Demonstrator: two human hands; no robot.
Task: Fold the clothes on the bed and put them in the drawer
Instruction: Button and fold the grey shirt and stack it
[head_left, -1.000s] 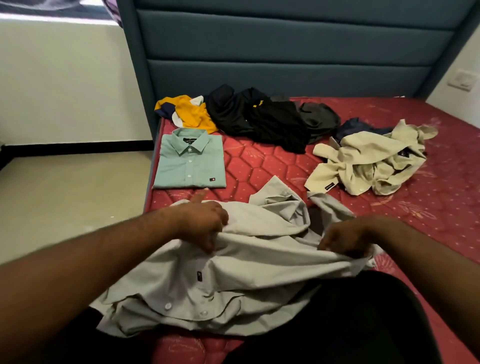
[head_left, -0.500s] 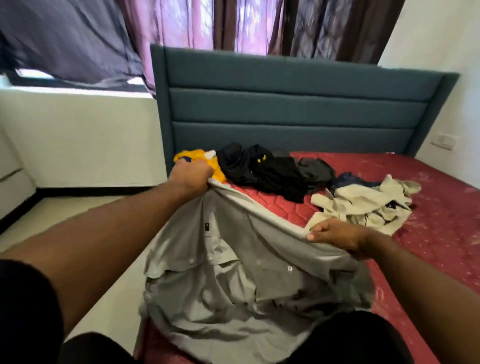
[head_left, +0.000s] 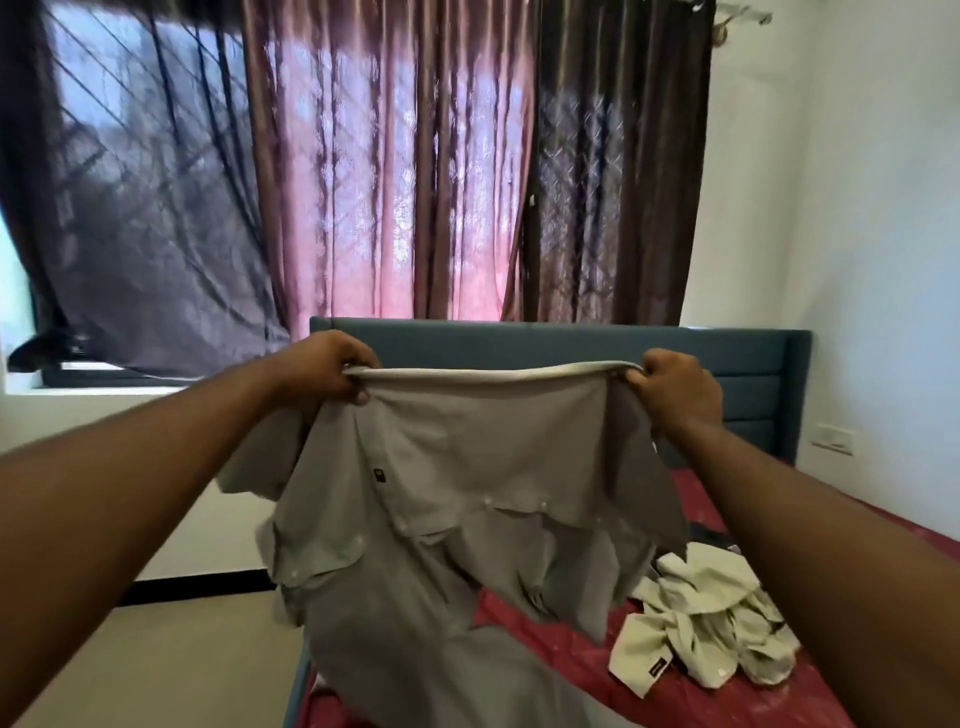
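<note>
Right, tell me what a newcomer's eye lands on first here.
A grey button-up cotton shirt fills the centre, stretched between the left hand and right hand, each gripping its top edge. Behind glow pink backlit curtains; lower right, a crumpled cream shirt lies on the red mattress.

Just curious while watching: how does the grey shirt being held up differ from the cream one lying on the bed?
The grey shirt hangs spread between the left hand and right hand; the cream shirt lies crumpled on the red mattress, untouched. The grey is darker, the cream paler. Both are unfolded, buttoned and carry a small dark tag.
</note>
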